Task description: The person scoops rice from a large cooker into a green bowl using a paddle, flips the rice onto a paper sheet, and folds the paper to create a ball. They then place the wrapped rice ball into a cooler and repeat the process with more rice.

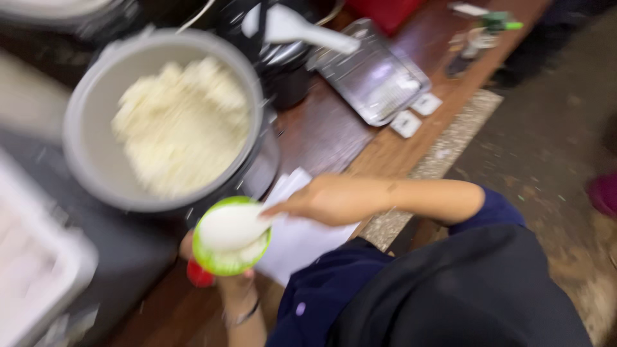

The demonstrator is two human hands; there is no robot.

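A person in a dark blue top and black apron stands at the long edge of a wooden surface point(334, 128), seen from above in a blurred frame. The right hand point(328, 199) is closed around the handle of a white rice paddle point(232, 226), whose broad blade lies over the mouth of a small green bowl point(230, 239) that already holds some white rice. The left hand point(222, 277) supports that bowl from beneath, wrapped under it and mostly hidden by it; a bracelet shows at the wrist, and something red shows just below the bowl. Bowl and paddle hang just beside the near rim of a large grey cooker pot point(96, 160), which is partly filled with cooked white rice point(183, 125). A sheet of white paper point(302, 238) lies at the edge of the surface under the right forearm. Farther along, toward the far end, a metal tray point(373, 77) rests with two small white tiles point(416, 114) near it.
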